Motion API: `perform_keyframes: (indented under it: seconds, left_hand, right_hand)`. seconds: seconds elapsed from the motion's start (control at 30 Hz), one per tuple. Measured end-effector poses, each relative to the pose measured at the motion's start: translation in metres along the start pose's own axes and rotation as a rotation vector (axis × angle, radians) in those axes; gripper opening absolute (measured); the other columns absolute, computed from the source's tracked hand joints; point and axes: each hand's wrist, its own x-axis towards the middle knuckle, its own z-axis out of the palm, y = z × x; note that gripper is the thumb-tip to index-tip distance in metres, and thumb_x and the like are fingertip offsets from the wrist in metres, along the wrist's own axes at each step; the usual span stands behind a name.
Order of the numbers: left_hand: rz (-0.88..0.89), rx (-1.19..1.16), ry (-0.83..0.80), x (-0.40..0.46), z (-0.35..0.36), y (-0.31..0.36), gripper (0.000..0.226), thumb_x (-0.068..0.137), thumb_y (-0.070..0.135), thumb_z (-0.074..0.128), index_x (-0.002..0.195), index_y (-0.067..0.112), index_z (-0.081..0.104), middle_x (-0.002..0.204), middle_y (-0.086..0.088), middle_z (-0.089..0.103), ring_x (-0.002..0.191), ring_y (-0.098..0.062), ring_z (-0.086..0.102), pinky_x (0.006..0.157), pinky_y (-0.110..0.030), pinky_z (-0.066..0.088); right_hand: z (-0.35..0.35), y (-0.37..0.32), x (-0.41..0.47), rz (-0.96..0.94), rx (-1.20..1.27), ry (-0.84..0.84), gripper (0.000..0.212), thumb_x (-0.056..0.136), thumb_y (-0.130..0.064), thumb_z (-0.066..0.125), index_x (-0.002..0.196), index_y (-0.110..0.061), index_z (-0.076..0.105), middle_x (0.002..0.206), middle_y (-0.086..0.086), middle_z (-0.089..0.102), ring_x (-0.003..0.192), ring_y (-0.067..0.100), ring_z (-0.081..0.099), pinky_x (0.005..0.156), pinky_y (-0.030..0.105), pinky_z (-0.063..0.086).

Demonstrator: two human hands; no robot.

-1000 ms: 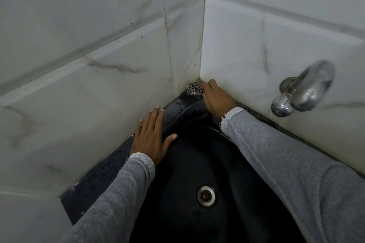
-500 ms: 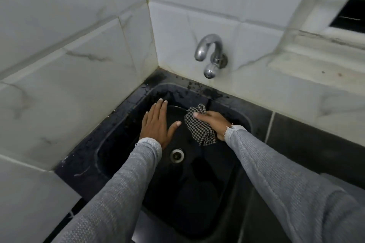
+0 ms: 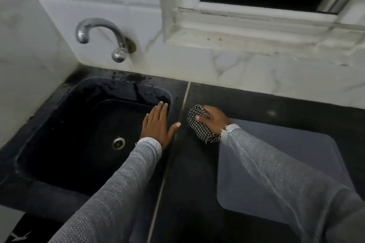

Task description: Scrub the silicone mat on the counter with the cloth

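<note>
A grey silicone mat (image 3: 308, 156) with rounded corners lies flat on the black counter (image 3: 276, 102), right of the sink. My right forearm crosses its left part and hides some of it. My right hand (image 3: 215, 118) is closed around a bunched black-and-white checked cloth (image 3: 199, 124), which hangs just past the mat's far left corner, over bare counter. My left hand (image 3: 158, 124) lies flat with fingers spread on the sink's right rim, holding nothing.
A black sink (image 3: 65, 124) with a metal drain (image 3: 118, 142) fills the left side. A chrome tap (image 3: 106, 35) juts from the white tiled wall above it. A window frame and sill (image 3: 256, 37) overhang the counter's back.
My right hand has carried the cloth out of the sink's far corner and rightward onto the counter beside the mat. My left hand shifted from the sink's left side to its right rim.
</note>
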Motion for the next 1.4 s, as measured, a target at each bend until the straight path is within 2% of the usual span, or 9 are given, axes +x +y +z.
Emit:
perform_keyframes:
  seconds: [0.2, 0.3, 0.4, 0.53, 0.67, 0.77, 1.03, 1.23, 1.4]
  left_hand:
    - [0.144, 0.026, -0.208, -0.026, 0.056, 0.117, 0.085, 0.086, 0.069, 0.038, 0.152, 0.024, 0.007, 0.160, 0.000, -0.004, 0.147, -0.022, 0.005, 0.117, -0.046, 0.012]
    - [0.177, 0.072, -0.382, -0.044, 0.086, 0.172, 0.098, 0.076, 0.079, 0.040, 0.151, 0.034, -0.003, 0.159, 0.002, -0.017, 0.147, -0.024, -0.007, 0.116, -0.056, 0.009]
    - [0.221, 0.143, -0.498, -0.061, 0.112, 0.217, 0.107, 0.066, 0.087, 0.041, 0.146, 0.044, -0.015, 0.155, 0.003, -0.027, 0.145, -0.027, -0.016, 0.112, -0.064, 0.006]
    - [0.256, 0.184, -0.601, -0.080, 0.135, 0.265, 0.115, 0.058, 0.090, 0.047, 0.141, 0.049, -0.021, 0.152, 0.004, -0.034, 0.142, -0.029, -0.025, 0.107, -0.071, -0.003]
    - [0.311, 0.277, -0.708, -0.090, 0.149, 0.280, 0.120, 0.056, 0.086, 0.056, 0.142, 0.050, -0.020, 0.151, 0.002, -0.036, 0.141, -0.034, -0.026, 0.103, -0.074, -0.004]
    - [0.327, 0.306, -0.736, -0.089, 0.150, 0.276, 0.121, 0.057, 0.084, 0.058, 0.141, 0.050, -0.022, 0.150, 0.002, -0.038, 0.140, -0.035, -0.027, 0.104, -0.074, -0.006]
    - [0.360, 0.311, -0.736, -0.090, 0.146, 0.274, 0.120, 0.059, 0.080, 0.061, 0.142, 0.050, -0.020, 0.149, 0.001, -0.040, 0.140, -0.035, -0.029, 0.105, -0.072, -0.007]
    - [0.352, 0.327, -0.725, -0.086, 0.151, 0.276, 0.121, 0.059, 0.081, 0.060, 0.143, 0.047, -0.021, 0.149, 0.001, -0.040, 0.140, -0.033, -0.029, 0.105, -0.073, -0.007]
    - [0.332, 0.292, -0.633, -0.075, 0.150, 0.288, 0.124, 0.057, 0.088, 0.053, 0.142, 0.043, -0.026, 0.150, 0.001, -0.038, 0.140, -0.030, -0.029, 0.108, -0.069, -0.006]
  right_hand:
    - [-0.093, 0.078, -0.069, 0.177, 0.034, 0.214, 0.027, 0.083, -0.031, 0.065, 0.099, -0.009, 0.062, 0.097, 0.008, 0.069, 0.088, 0.022, 0.065, 0.080, 0.041, 0.054]
    - [-0.131, 0.116, -0.105, 0.243, 0.064, 0.305, 0.025, 0.083, -0.026, 0.067, 0.099, -0.007, 0.063, 0.098, 0.009, 0.069, 0.087, 0.021, 0.064, 0.079, 0.035, 0.053]
    - [-0.163, 0.149, -0.139, 0.312, 0.037, 0.367, 0.024, 0.083, -0.026, 0.066, 0.097, -0.007, 0.063, 0.097, 0.010, 0.069, 0.088, 0.024, 0.064, 0.082, 0.039, 0.053]
    - [-0.198, 0.185, -0.178, 0.382, 0.011, 0.463, 0.022, 0.084, -0.024, 0.065, 0.096, -0.006, 0.063, 0.098, 0.009, 0.067, 0.085, 0.020, 0.060, 0.074, 0.028, 0.045]
    - [-0.220, 0.208, -0.204, 0.412, 0.046, 0.491, 0.024, 0.084, -0.024, 0.065, 0.104, -0.010, 0.063, 0.099, 0.004, 0.064, 0.089, 0.017, 0.058, 0.078, 0.028, 0.045]
    - [-0.226, 0.219, -0.212, 0.427, 0.073, 0.507, 0.023, 0.083, -0.024, 0.066, 0.100, -0.010, 0.063, 0.097, 0.005, 0.065, 0.089, 0.020, 0.061, 0.080, 0.032, 0.049]
    - [-0.227, 0.224, -0.206, 0.402, 0.110, 0.505, 0.020, 0.084, -0.022, 0.066, 0.099, -0.010, 0.062, 0.094, 0.002, 0.063, 0.084, 0.016, 0.059, 0.075, 0.026, 0.045]
    - [-0.241, 0.227, -0.194, 0.461, -0.049, 0.541, 0.018, 0.088, -0.020, 0.057, 0.098, -0.005, 0.062, 0.097, 0.011, 0.066, 0.085, 0.024, 0.061, 0.073, 0.027, 0.044]
    - [-0.249, 0.225, -0.185, 0.448, -0.281, 0.554, 0.019, 0.089, -0.016, 0.050, 0.102, -0.013, 0.064, 0.101, 0.009, 0.066, 0.091, 0.029, 0.063, 0.076, 0.030, 0.047]
